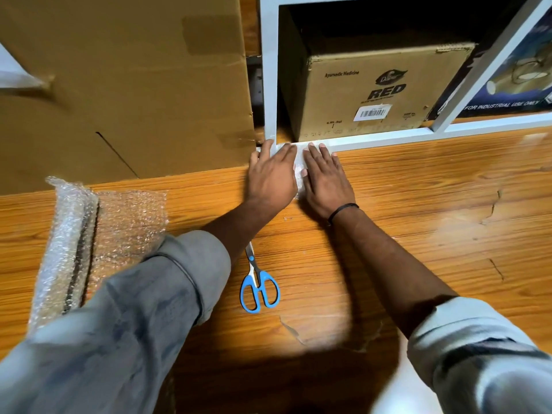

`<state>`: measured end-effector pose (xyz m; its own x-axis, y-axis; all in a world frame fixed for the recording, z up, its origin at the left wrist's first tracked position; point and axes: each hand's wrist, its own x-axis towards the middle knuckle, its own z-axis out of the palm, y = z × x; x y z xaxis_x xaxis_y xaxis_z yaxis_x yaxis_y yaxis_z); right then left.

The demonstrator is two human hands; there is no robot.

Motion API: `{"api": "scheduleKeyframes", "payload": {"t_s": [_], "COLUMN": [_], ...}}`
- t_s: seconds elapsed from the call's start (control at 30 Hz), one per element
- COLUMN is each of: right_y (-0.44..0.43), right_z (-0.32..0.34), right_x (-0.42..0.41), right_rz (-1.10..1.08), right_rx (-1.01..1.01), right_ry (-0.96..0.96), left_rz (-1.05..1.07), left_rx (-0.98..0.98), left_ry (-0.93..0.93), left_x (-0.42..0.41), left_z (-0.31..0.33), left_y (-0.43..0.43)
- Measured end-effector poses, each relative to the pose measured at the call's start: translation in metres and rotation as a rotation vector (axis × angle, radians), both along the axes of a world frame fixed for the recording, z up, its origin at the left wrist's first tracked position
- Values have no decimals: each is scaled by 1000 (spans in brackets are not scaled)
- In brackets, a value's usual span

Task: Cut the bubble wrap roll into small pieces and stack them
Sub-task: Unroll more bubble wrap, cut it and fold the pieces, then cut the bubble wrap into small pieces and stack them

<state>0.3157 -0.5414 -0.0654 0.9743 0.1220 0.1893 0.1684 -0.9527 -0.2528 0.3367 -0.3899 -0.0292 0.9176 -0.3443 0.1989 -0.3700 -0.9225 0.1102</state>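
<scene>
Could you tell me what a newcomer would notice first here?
The left hand and right hand press flat, side by side, on cut clear bubble wrap by the white shelf frame. Blue-handled scissors lie on the wooden table between the forearms; the bubble wrap roll lies far left.

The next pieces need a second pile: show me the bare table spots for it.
The widest bare table lies right of the right hand, against the white shelf frame. A narrower patch sits between the scissors and the right forearm. The left is crowded: bubble wrap roll, large carton, left sleeve.
</scene>
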Motion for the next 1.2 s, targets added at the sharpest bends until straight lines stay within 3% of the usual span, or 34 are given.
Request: {"api": "scheduleKeyframes", "payload": {"t_s": [0.17, 0.6, 1.03, 1.2], "right_y": [-5, -4, -2, 1], "right_z": [-6, -19, -13, 6], "right_x": [0, 1, 2, -18], "right_rz": [25, -27, -22, -53], "right_rx": [-21, 92, -12, -26], "right_ry": [67, 97, 165, 82], "left_rz": [63, 85, 14, 51], "left_rx": [71, 3, 93, -99], "left_ry": [157, 185, 205, 105], "left_x": [-2, 0, 6, -24], "left_z": [-16, -38, -22, -6], "left_y": [4, 1, 12, 33]}}
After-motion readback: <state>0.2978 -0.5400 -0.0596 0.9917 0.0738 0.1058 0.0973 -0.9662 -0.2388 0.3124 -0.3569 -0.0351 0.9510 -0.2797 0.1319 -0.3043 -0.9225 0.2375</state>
